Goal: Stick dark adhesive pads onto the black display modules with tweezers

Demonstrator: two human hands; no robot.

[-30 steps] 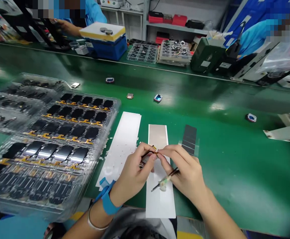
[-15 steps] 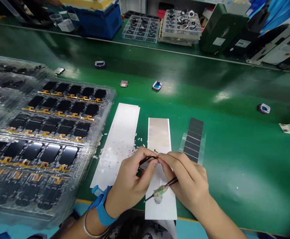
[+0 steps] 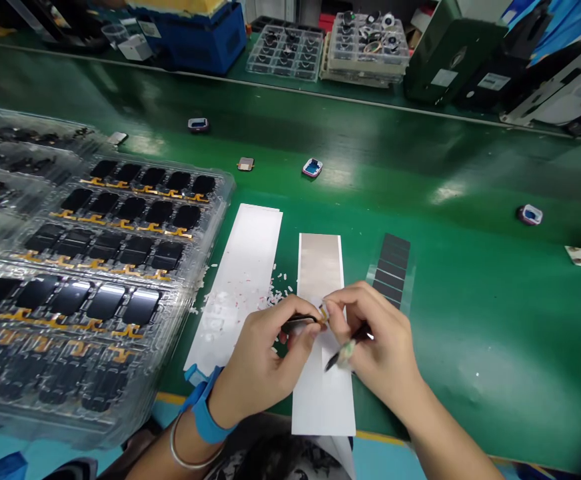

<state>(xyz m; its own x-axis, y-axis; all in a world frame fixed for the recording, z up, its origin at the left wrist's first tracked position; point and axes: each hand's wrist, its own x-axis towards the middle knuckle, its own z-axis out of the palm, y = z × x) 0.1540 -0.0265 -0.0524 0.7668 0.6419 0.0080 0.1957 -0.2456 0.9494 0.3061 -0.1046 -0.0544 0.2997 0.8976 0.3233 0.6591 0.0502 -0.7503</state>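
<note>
At far left, clear trays (image 3: pixel 120 227) hold rows of dark screens with orange tails on a green surface (image 3: pixel 470 320). A blue wrist strap (image 3: pixel 203 413) circles the arm of the person's left hand (image 3: pixel 265 360), whose thumb and fingers are pressed together on a small dark panel (image 3: pixel 298 323), held just above the near edge of the surface. Under the hands lie a white strip (image 3: pixel 243 280) flecked with scraps and a silvery strip (image 3: pixel 320 267). The right hand (image 3: pixel 380 347) pinches the panel's orange flex tail (image 3: pixel 324 312) at its fingertips, with tweezers (image 3: pixel 343 353) tucked against the palm. Right of it lies a strip of dark rectangles (image 3: pixel 393 267).

The work seems to call for a light, steady pinch: the panel held by its edges, the tail kept unbent, and the tweezer tips clear of the glass.

White labels on the green machine (image 3: pixel 443 78) at the back are too small to read, and no brand can be made out.
</note>
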